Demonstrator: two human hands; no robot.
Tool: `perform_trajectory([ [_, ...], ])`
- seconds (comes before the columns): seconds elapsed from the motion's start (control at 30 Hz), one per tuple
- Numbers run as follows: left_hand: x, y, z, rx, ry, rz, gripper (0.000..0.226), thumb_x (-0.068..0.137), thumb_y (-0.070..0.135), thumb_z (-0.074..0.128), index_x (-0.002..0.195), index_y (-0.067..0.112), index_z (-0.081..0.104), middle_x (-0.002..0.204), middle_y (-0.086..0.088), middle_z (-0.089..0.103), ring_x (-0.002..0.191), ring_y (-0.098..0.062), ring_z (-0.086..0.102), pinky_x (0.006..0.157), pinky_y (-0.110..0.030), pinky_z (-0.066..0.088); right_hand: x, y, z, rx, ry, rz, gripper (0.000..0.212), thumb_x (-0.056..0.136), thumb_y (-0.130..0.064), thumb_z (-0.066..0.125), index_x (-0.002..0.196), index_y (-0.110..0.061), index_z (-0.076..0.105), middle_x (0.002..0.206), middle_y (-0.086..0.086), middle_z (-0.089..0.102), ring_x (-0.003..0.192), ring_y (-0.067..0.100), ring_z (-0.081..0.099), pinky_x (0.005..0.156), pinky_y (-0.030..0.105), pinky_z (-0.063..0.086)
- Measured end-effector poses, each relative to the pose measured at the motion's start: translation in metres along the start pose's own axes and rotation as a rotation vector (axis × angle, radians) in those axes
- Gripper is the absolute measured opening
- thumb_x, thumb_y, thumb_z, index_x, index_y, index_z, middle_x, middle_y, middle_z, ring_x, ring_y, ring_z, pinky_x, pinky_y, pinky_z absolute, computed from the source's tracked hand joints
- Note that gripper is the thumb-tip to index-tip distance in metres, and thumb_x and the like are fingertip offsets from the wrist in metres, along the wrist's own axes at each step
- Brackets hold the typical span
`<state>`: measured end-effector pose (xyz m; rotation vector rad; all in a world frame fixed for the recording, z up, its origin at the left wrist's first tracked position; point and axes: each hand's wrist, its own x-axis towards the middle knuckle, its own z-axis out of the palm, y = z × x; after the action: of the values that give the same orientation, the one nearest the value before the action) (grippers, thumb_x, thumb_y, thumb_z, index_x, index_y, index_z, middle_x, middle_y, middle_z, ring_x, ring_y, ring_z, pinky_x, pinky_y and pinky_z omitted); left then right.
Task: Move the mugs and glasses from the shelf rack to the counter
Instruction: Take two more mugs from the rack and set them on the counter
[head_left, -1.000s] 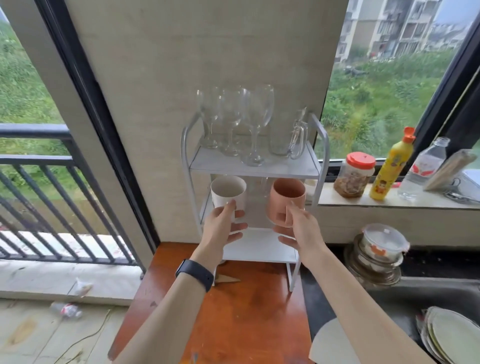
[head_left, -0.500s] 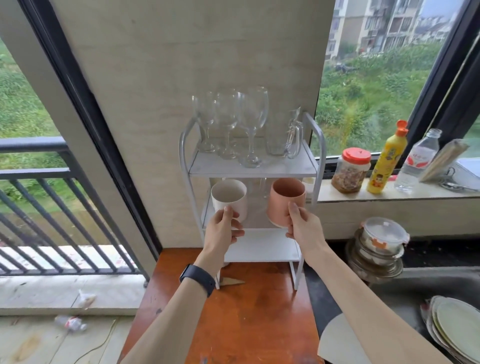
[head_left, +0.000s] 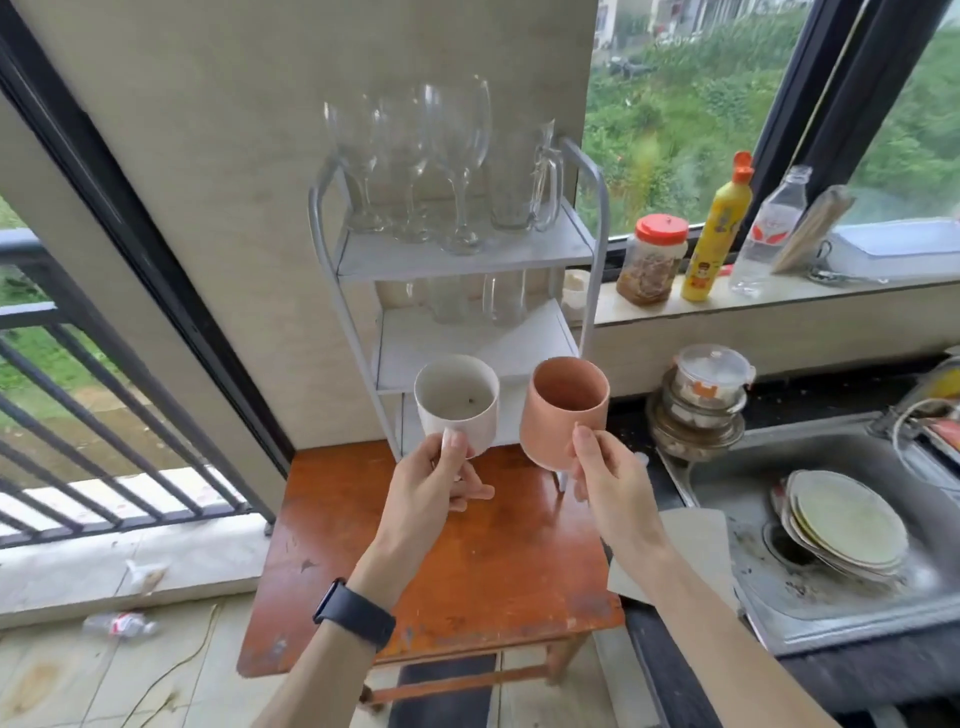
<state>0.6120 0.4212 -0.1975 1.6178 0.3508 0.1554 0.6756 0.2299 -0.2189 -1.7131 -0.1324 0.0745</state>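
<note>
Left hand (head_left: 434, 480), wearing a dark wristband (head_left: 354, 614), is closed on the white mug (head_left: 457, 400) by its handle, thumb pressed along the handle's top; right hand (head_left: 608, 480) grips the pink mug (head_left: 563, 408) low on its body, thumb on the near side and fingers curled behind. Both mugs are held upright in the air, mouths open to the camera, close beside each other but apart, and clear of the shelf rack (head_left: 457, 249); below them lies the orange wooden counter (head_left: 441, 561), bare in its near half.

The step in hand, as I judge it, is the carry: two mugs are off the rack and not yet set down; the next move calls for lowering them level onto the bare wood, spaced so they do not knock together, then letting go.

Farther back, the rack's middle shelf holds several clear tumblers (head_left: 501, 299) against the wall; the top shelf holds three wine glasses (head_left: 415, 156) and a glass mug (head_left: 524, 176) with a handle; all of these remain to be moved, and the stemmed ones look top-heavy, so each probably wants a grip at the bowl or stem.
</note>
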Motion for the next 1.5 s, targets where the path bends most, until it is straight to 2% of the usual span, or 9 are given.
perform_trajectory([
  [0.23,-0.03,-0.04,0.072,0.11,-0.269,-0.015,0.034,0.103,0.041,0.047,0.093,0.012,0.062,0.073,-0.001,0.066,0.083,-0.033,0.073,0.071,-0.03,0.055,-0.067,0.043,-0.07,-0.043,0.114,0.104,0.043,0.105,-0.037,0.046,0.082,-0.004,0.059,0.059,-0.008,0.053,0.056,0.007,0.049,0.057,0.023,0.044],
  [0.33,-0.045,-0.047,0.121,0.126,-0.4,-0.018,0.038,0.104,0.038,0.047,0.099,0.004,0.062,0.076,-0.003,0.065,0.073,-0.015,0.07,0.067,-0.023,0.054,-0.095,0.058,-0.115,-0.056,0.246,0.144,0.046,0.105,-0.038,0.047,0.08,-0.001,0.059,0.059,-0.008,0.053,0.058,0.01,0.047,0.06,0.028,0.041],
  [0.5,-0.081,-0.045,0.231,0.145,-0.643,0.002,0.036,0.103,0.043,0.048,0.089,0.012,0.06,0.071,-0.002,0.066,0.08,-0.034,0.075,0.071,-0.042,0.057,-0.16,0.072,-0.212,-0.036,0.503,0.19,0.046,0.105,-0.035,0.048,0.075,0.0,0.053,0.055,-0.009,0.046,0.057,0.013,0.041,0.057,0.027,0.038],
  [0.57,-0.107,-0.036,0.283,0.155,-0.735,0.041,0.034,0.105,0.038,0.047,0.087,0.012,0.059,0.069,0.0,0.064,0.076,-0.031,0.072,0.063,-0.03,0.054,-0.191,0.07,-0.257,-0.046,0.62,0.173,0.045,0.106,-0.029,0.047,0.068,-0.005,0.05,0.053,-0.009,0.045,0.055,0.015,0.04,0.054,0.022,0.037],
  [0.67,-0.159,-0.02,0.367,0.143,-0.873,0.067,0.033,0.105,0.035,0.047,0.083,0.012,0.055,0.069,0.001,0.06,0.078,-0.036,0.069,0.055,-0.015,0.047,-0.246,0.068,-0.33,-0.052,0.787,0.154,0.042,0.106,-0.022,0.046,0.069,-0.005,0.051,0.054,-0.004,0.044,0.051,0.014,0.038,0.048,0.018,0.034],
  [0.83,-0.267,-0.001,0.505,0.085,-1.145,0.035,0.034,0.105,0.04,0.044,0.088,0.013,0.053,0.068,0.003,0.063,0.085,-0.033,0.075,0.066,-0.027,0.051,-0.355,0.066,-0.462,-0.122,1.001,0.119,0.045,0.107,-0.026,0.045,0.077,0.006,0.054,0.057,0.0,0.047,0.052,0.013,0.041,0.051,0.019,0.035],
  [1.03,-0.407,0.033,0.643,0.08,-1.405,0.043,0.036,0.106,0.039,0.041,0.089,0.01,0.054,0.079,-0.006,0.063,0.092,-0.03,0.076,0.068,-0.024,0.054,-0.491,0.053,-0.591,-0.181,1.303,0.125,0.046,0.106,-0.029,0.045,0.071,0.0,0.05,0.054,-0.006,0.048,0.049,0.009,0.041,0.05,0.021,0.036],
  [1.2,-0.506,0.043,0.758,0.109,-1.594,0.117,0.038,0.105,0.042,0.042,0.087,0.012,0.055,0.079,-0.005,0.065,0.091,-0.027,0.076,0.086,-0.041,0.054,-0.587,0.051,-0.685,-0.234,1.492,0.148,0.048,0.105,-0.035,0.044,0.069,-0.003,0.048,0.057,-0.001,0.047,0.052,0.013,0.043,0.054,0.027,0.037],
  [1.5,-0.641,0.039,0.947,0.079,-1.789,0.108,0.034,0.106,0.034,0.044,0.092,0.005,0.055,0.081,-0.014,0.061,0.09,-0.036,0.075,0.071,-0.028,0.06,-0.696,0.077,-0.857,-0.267,1.691,0.229,0.049,0.106,-0.036,0.043,0.078,0.001,0.057,0.062,0.003,0.055,0.054,0.011,0.049,0.06,0.031,0.043],
])
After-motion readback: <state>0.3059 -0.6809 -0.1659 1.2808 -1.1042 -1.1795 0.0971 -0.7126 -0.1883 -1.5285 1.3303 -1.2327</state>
